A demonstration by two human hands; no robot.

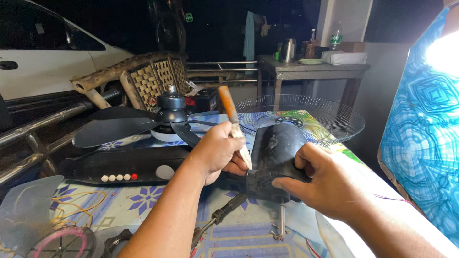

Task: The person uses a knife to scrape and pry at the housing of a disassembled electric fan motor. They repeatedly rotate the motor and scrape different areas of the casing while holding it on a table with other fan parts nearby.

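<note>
a: our left hand is clenched around the paintbrush, bristles at the black motor housing on the table.

b: and our right hand grips that housing. if we loosen, it could tip onto the loose screws.

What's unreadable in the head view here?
- Brush bristle tip: hidden behind the left hand and the black motor housing.
- Housing's right side: covered by the right hand.
- Screwdriver tip: too dark to make out.
- Wire coil: cut by the bottom edge.
</note>
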